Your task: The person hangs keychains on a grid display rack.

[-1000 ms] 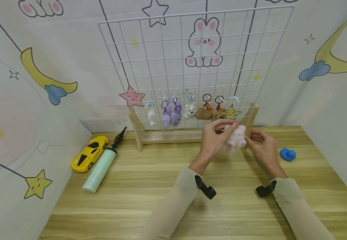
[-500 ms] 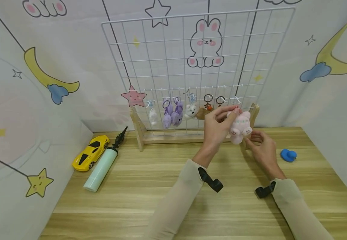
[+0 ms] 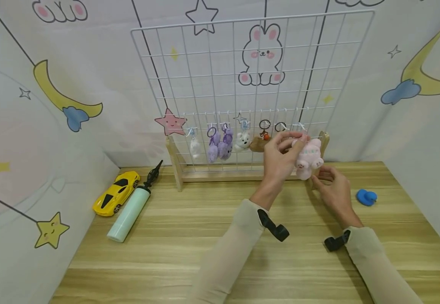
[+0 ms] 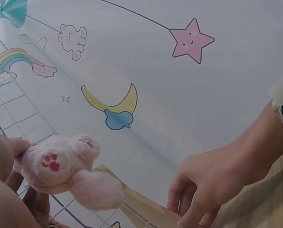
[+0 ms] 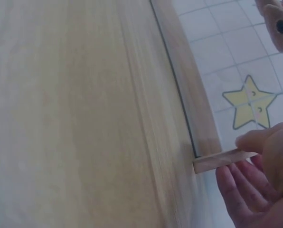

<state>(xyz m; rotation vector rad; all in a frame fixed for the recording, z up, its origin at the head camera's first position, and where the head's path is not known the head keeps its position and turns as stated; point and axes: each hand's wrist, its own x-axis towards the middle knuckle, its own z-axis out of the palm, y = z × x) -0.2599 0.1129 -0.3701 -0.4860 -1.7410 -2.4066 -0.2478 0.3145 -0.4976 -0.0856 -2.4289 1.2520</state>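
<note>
My left hand pinches the top of a pink plush keychain, a small animal, at the right end of the wire grid rack. In the left wrist view a red paw print shows on one foot of the plush; its top is hidden by my fingers. Down at the rack's right side, my right hand grips the wooden foot, thumb on one face and fingers on the other. White and purple plush keychains hang from hooks on the grid, and a brown plush is partly behind my left hand.
On the wooden table, a yellow toy car and a pale green hand pump lie at the left. A blue rubber duck sits at the right. A patterned backdrop stands behind the rack.
My left hand has raised the pink plush and shifted right with it, up against the row of hooks. It now covers more of the brown plushes. My right hand stays on the foot.
</note>
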